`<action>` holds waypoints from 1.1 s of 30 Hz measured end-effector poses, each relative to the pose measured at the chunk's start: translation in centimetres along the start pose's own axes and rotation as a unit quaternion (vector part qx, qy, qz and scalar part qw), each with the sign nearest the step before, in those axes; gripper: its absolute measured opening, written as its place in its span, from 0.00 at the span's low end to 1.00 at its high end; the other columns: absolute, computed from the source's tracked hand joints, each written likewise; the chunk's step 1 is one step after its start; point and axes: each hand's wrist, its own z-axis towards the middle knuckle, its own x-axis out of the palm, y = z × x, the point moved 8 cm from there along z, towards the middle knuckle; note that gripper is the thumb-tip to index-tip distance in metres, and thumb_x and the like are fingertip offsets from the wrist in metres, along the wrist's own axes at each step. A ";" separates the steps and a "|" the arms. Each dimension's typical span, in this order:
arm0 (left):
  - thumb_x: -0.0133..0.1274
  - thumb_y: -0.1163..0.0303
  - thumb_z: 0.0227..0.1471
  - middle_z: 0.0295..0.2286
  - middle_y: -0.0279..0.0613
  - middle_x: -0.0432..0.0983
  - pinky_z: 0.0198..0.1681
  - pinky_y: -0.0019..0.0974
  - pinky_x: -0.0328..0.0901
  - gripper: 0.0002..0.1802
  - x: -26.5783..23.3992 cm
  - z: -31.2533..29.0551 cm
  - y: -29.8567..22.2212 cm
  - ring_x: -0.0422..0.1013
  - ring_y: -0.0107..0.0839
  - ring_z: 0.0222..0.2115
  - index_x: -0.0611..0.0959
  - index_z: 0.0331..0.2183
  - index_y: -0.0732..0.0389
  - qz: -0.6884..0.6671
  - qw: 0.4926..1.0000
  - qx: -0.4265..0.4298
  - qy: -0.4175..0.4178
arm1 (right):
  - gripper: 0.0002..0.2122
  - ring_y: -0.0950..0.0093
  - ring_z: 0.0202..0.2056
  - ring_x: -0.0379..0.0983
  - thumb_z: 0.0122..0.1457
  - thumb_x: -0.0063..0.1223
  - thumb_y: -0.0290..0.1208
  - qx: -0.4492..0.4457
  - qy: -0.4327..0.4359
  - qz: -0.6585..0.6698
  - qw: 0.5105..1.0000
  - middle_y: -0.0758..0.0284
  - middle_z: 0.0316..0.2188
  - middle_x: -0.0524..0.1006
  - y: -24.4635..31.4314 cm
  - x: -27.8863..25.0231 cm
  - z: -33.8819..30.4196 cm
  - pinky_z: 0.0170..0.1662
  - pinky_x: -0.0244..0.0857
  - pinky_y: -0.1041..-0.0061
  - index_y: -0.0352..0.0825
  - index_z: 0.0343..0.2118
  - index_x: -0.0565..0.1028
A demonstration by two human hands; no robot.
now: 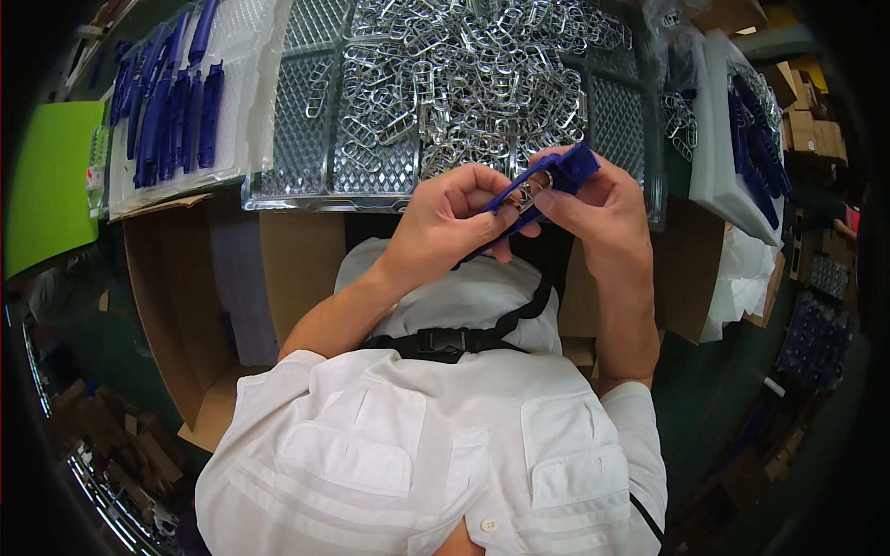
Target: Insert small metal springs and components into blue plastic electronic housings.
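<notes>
Both of my hands are raised in front of my chest, around a long blue plastic part [579, 165] that slants from lower left to upper right. My left hand [450, 218] pinches its lower left stretch, thumb and fingers closed. At the wider upper end my right hand [607, 208] grips it, the thumb pressing on a small shiny metal piece [531, 192] in the part's channel. Fingers partly cover that metal piece. Just beyond my hands lies a heap of wire-like metal clips [464, 83] in a clear plastic tray [320, 201] with a ridged bottom.
On the left, several blue plastic parts [176, 120] lie on a white translucent sheet [246, 111], beside a green panel [56, 176]. A white foam tray [712, 130] at right carries more blue parts [756, 153] and clips. Open cardboard boxes [162, 306] stand below the tray.
</notes>
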 end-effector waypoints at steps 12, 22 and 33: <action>0.60 0.74 0.60 0.36 0.52 0.85 0.34 0.30 0.76 0.10 0.4 -0.8 -0.4 0.80 0.29 0.29 0.79 0.43 0.63 -0.053 0.997 -0.046 0.033 | 0.18 0.76 0.42 0.80 0.55 0.66 0.21 0.032 0.051 0.007 0.998 0.65 0.40 0.83 -1.1 0.1 0.9 0.50 0.73 0.75 0.27 0.50 0.79; 0.56 0.73 0.65 0.36 0.47 0.85 0.30 0.27 0.73 0.11 0.1 -0.3 -0.2 0.79 0.23 0.28 0.77 0.47 0.66 0.018 0.999 0.018 -0.039 | 0.16 0.78 0.42 0.80 0.60 0.63 0.22 -0.038 -0.064 -0.105 0.992 0.67 0.39 0.83 -0.4 0.1 0.7 0.47 0.76 0.76 0.27 0.51 0.78; 0.53 0.72 0.68 0.39 0.42 0.83 0.36 0.27 0.75 0.10 0.2 -0.1 -0.5 0.78 0.22 0.36 0.78 0.49 0.66 0.016 1.000 -0.009 -0.008 | 0.23 0.60 0.57 0.74 0.52 0.70 0.18 -0.404 -0.198 -0.371 0.812 0.51 0.58 0.74 4.8 2.6 -4.0 0.60 0.68 0.63 0.32 0.52 0.75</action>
